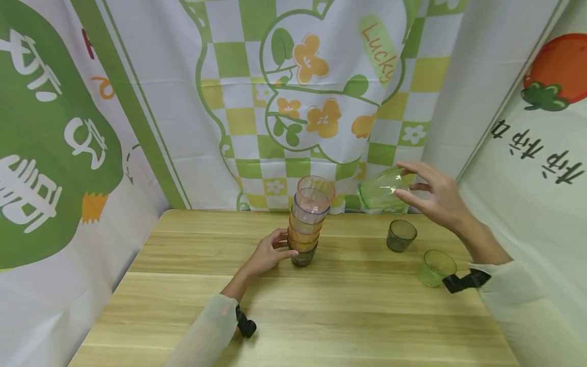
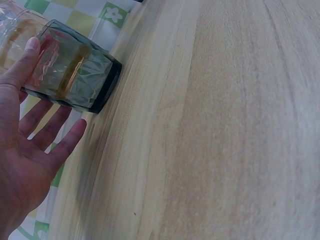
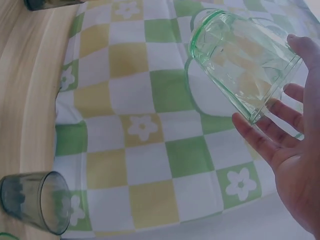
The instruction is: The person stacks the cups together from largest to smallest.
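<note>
A tall stack of nested clear cups [image 1: 308,224] stands upright on the wooden table, with red, blue and orange rims and a dark grey cup [image 2: 95,75] at the bottom. My left hand [image 1: 266,255] holds the stack low down, thumb on the near side and fingers reaching behind. Up in the air to the right, my right hand [image 1: 437,196] grips a clear green cup [image 1: 382,189] between thumb and fingers near its rim. That cup is tilted, its thick base [image 3: 200,35] pointing left, away from the palm, and nothing shows inside it.
On the table's right side stand a dark grey cup [image 1: 401,236] and, nearer me, a green cup [image 1: 436,268] close to the right wrist strap. A checkered curtain [image 1: 243,117] hangs behind the table's back edge. White printed cloth [image 1: 518,188] borders the right side.
</note>
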A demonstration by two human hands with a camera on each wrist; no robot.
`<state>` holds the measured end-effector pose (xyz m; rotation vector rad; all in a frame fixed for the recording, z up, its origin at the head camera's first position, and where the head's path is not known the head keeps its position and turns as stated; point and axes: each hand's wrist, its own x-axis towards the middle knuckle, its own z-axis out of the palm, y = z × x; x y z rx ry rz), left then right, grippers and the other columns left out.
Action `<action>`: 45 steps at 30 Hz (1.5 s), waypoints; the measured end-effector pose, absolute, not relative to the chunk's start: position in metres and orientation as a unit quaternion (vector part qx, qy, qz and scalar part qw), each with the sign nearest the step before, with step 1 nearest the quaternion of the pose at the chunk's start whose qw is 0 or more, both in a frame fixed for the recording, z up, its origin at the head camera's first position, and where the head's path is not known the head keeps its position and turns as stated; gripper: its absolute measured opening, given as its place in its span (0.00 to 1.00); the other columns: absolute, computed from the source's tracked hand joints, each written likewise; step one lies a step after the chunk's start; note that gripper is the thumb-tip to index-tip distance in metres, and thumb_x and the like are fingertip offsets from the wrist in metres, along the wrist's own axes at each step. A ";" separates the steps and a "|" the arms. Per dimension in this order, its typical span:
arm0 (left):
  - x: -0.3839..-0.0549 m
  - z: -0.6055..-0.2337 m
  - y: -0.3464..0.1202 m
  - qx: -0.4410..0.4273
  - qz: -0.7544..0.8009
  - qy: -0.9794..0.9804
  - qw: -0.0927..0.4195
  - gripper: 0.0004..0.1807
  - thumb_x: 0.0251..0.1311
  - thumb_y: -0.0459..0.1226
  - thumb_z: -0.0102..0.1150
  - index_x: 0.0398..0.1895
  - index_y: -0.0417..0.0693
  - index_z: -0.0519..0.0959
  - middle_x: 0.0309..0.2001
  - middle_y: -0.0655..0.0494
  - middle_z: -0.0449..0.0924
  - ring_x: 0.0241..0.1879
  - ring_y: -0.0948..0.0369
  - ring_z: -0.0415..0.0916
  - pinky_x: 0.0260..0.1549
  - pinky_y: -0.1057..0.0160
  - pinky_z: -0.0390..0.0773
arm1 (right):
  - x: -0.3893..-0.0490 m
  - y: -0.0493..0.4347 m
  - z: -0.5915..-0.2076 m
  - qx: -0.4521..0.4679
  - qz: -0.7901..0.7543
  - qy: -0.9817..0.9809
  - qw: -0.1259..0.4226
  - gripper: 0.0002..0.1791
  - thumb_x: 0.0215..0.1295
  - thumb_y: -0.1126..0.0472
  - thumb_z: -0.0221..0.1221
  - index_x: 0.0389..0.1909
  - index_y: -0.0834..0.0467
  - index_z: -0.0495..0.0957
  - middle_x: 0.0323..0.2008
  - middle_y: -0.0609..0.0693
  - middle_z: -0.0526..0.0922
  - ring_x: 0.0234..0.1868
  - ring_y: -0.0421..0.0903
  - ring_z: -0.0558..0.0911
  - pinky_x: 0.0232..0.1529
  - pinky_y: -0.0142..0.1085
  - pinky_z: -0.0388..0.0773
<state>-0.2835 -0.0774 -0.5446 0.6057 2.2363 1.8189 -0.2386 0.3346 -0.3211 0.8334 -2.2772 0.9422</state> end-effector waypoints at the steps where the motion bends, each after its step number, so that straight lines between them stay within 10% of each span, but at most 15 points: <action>1: -0.283 -0.545 -0.077 0.205 0.614 0.756 0.098 0.35 0.61 0.43 0.79 0.71 0.52 0.76 0.70 0.45 0.77 0.68 0.42 0.76 0.66 0.41 0.77 | -0.239 0.333 -0.320 0.313 0.348 -0.842 0.269 0.38 0.55 0.78 0.73 0.69 0.64 0.77 0.57 0.62 0.82 0.60 0.30 0.77 0.51 0.19 0.80; 18: -0.281 -0.543 -0.078 0.204 0.614 0.756 0.098 0.35 0.62 0.43 0.78 0.71 0.51 0.75 0.70 0.44 0.76 0.68 0.42 0.76 0.65 0.40 0.78 | -0.247 0.310 -0.311 0.352 0.377 -0.804 0.298 0.41 0.47 0.85 0.71 0.67 0.69 0.77 0.61 0.66 0.81 0.62 0.34 0.78 0.54 0.21 0.80; 45: -0.283 -0.544 -0.077 0.200 0.612 0.759 0.099 0.35 0.61 0.43 0.79 0.71 0.52 0.76 0.69 0.46 0.77 0.67 0.43 0.77 0.64 0.42 0.79 | -0.254 0.273 -0.290 0.380 0.366 -0.786 0.322 0.36 0.59 0.68 0.70 0.71 0.65 0.75 0.68 0.62 0.79 0.60 0.37 0.81 0.60 0.31 0.82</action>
